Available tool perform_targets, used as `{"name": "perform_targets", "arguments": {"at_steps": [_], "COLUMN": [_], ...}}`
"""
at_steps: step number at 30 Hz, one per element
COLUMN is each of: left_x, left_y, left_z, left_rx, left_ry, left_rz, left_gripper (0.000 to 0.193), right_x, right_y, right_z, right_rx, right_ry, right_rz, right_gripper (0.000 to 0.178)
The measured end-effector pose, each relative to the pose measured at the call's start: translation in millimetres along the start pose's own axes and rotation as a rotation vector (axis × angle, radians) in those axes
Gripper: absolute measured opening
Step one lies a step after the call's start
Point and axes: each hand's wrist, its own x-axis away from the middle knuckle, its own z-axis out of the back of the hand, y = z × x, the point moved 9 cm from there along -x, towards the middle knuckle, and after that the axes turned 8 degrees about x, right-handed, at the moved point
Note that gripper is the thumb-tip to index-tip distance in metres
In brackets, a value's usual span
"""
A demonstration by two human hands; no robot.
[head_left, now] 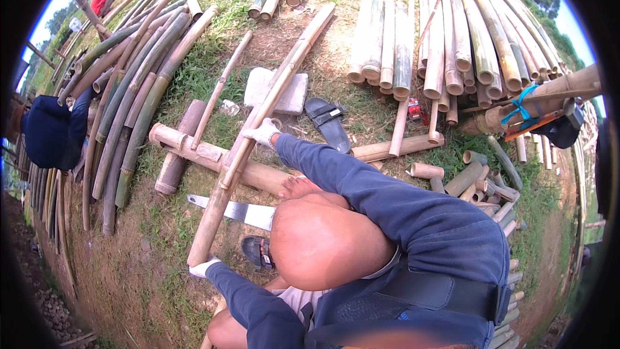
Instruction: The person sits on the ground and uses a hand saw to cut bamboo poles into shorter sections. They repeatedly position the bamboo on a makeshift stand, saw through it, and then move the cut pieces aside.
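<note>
A long split-looking bamboo pole slants from the lower left up to the top middle. My left hand, in a white glove, grips its near end, with the fingers partly hidden beneath. Farther along, my right hand, also gloved in white, is closed round the pole's side. The pole crosses over a thick bamboo log on the ground, where my bare foot rests. Below the log lies a broad metal blade; my knee hides its handle end.
A pale stone block lies under the pole, near a dark sandal. Another sandal is by my leg. Bamboo poles are stacked at left and right. Short offcuts lie at right. A person in red sits far left.
</note>
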Motion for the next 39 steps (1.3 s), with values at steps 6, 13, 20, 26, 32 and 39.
{"name": "perform_targets", "arguments": {"at_steps": [6,13,20,26,32,39], "left_x": [36.8,59.0,59.4,46.1,41.1,47.3], "left_y": [10.5,12.4,9.5,-1.7,-7.7,-3.2], "left_z": [-5.8,-6.0,-7.7,3.5,6.8,2.6], "left_rx": [0.016,0.033,0.040,0.098,0.161,0.111], "left_ry": [0.067,0.168,0.154,0.197,0.211,0.187], "left_rz": [0.010,0.057,0.088,0.114,0.121,0.099], "left_gripper": [0.066,0.066,0.060,0.054,0.053,0.059], "right_x": [5.9,6.4,-31.6,-17.6,8.7,9.0], "right_y": [-7.4,5.6,30.0,30.6,9.4,6.2], "right_z": [3.0,-2.6,-6.6,-10.3,-4.9,-1.1], "right_rx": [-0.001,-0.152,-0.089,-0.150,-0.186,-0.099], "right_ry": [0.057,0.078,0.199,0.105,0.117,0.160], "right_rz": [0.040,0.046,0.120,0.088,0.093,0.155], "right_gripper": [0.107,0.082,0.084,0.081,0.075,0.077]}}
